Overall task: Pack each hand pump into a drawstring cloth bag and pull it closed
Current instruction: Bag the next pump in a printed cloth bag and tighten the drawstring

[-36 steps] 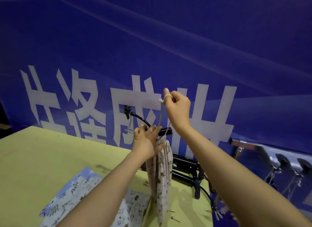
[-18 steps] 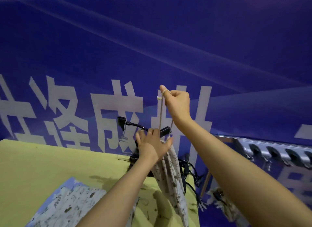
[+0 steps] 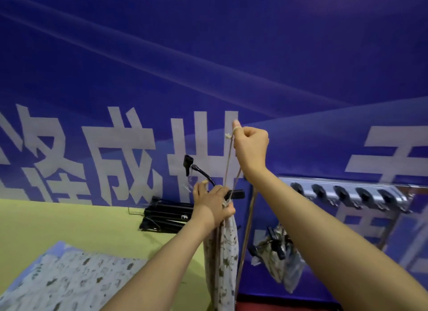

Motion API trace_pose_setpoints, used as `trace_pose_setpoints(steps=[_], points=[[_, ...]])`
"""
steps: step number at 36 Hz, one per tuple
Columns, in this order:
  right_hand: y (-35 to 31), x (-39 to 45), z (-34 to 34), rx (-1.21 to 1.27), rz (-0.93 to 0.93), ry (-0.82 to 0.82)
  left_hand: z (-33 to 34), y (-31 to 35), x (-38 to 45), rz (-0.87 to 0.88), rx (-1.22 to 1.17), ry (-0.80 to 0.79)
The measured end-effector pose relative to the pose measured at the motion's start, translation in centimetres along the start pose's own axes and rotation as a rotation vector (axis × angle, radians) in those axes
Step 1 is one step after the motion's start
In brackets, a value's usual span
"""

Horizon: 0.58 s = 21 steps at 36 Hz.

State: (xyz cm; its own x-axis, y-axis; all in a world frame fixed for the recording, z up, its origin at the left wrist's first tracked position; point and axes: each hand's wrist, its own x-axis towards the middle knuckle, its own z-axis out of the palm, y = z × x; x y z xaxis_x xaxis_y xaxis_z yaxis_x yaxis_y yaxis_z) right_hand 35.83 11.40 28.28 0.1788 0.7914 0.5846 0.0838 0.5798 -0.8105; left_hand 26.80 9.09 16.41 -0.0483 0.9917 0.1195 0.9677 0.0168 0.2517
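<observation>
Printed cloth, pale with small dark motifs, hangs as a drawstring bag [image 3: 223, 253] just off the right edge of the yellow-green worktop [image 3: 69, 222], its gathered neck clamped in the left hand [image 3: 213, 204]. The right hand [image 3: 251, 146] is raised well above it, closed on the drawstring [image 3: 228, 169], which runs taut between the two hands (a small knot shows at the top). A black pump handle [image 3: 237, 194] and hose [image 3: 203, 174] stick out of the bag's neck, and more black pumps [image 3: 166, 214] lie on the worktop near the blue banner [image 3: 208, 56].
</observation>
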Motion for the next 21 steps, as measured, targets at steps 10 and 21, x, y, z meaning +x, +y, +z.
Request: trace_pose_setpoints(steps=[10,21], points=[[2.5,-0.6,-11.2,-0.07,0.08,-0.083,3.9,10.0,-1.5,0.164,-0.105,-0.204],[7.5,-2.2,-21.6,-0.183,0.374,-0.255,10.9,17.6,-2.8,0.111,-0.466,-0.116]])
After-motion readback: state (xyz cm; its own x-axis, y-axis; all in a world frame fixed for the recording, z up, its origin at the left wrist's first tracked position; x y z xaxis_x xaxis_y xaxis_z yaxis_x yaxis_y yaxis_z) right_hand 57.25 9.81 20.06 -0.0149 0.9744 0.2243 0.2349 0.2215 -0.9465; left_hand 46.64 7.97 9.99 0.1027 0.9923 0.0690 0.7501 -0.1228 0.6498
